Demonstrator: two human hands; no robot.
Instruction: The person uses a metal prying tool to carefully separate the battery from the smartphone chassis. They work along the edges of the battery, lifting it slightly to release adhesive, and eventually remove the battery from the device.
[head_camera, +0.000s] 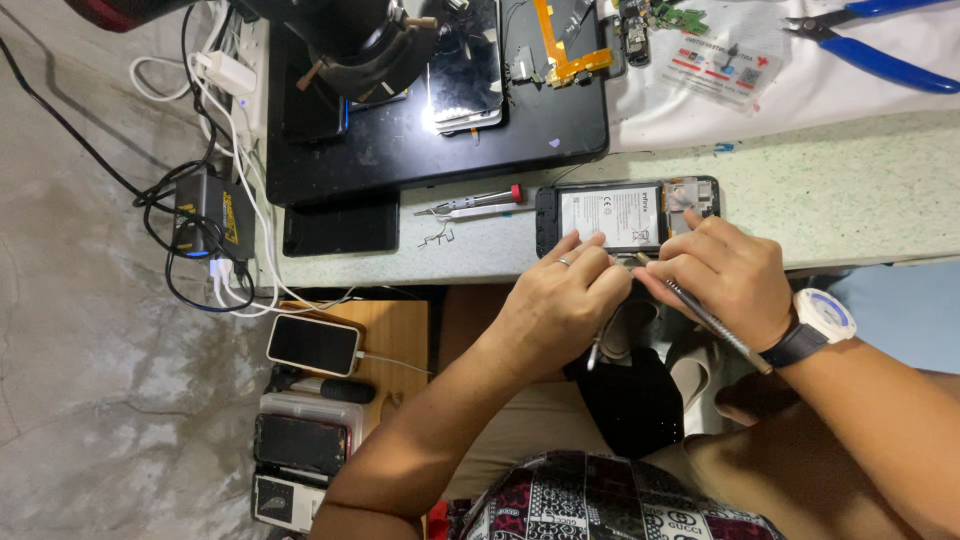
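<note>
Tabletop (850, 170) was speckled pale green; pliers (880, 45) blue-handled; watch (822, 318) white; mat (440, 140) black; phone (628, 215) black with white battery.

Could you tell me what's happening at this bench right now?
A person is working on an opened phone lying back-up at the near edge of the table, its battery exposed. The left hand steadies the phone's lower edge, while the right hand holds a thin metal tool against the same edge. A small screwdriver lies just left of the phone, and blue cutters rest at the far right.
</note>
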